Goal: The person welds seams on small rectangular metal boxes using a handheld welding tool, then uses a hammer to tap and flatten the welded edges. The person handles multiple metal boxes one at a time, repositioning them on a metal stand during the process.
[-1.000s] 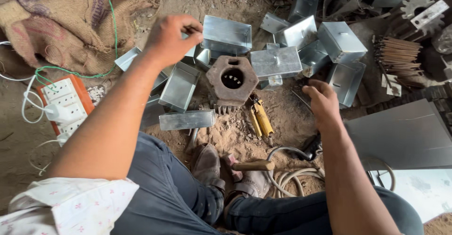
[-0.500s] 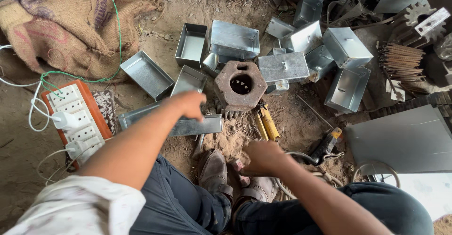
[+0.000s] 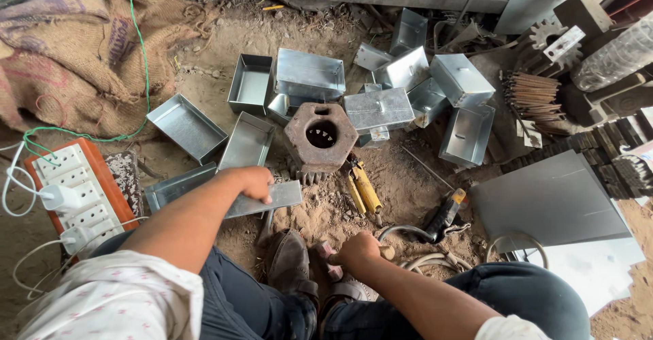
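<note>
My left hand (image 3: 253, 182) grips the edge of a shallow galvanized metal box (image 3: 275, 197) lying on the sandy ground just before my shoes (image 3: 291, 262). Close to my knees, my right hand (image 3: 357, 251) is closed around a wooden handle (image 3: 387, 251); only its tip shows, and the tool's head is hidden. A rusty hexagonal metal block (image 3: 320, 136) with a round hole sits just beyond both hands. Yellow-handled pliers (image 3: 364, 190) lie beside it on the right.
Several open sheet-metal boxes (image 3: 309, 74) ring the block. An orange power strip (image 3: 75, 190) with plugged chargers lies at left, burlap sacking (image 3: 68, 47) behind it. A grey metal sheet (image 3: 551, 200), a bundle of rods (image 3: 534, 95) and a gear (image 3: 544, 34) stand at right.
My left hand came back from the far boxes and took hold of the near box. My right hand drew back from the boxes at right and closed on the handle by my feet.
</note>
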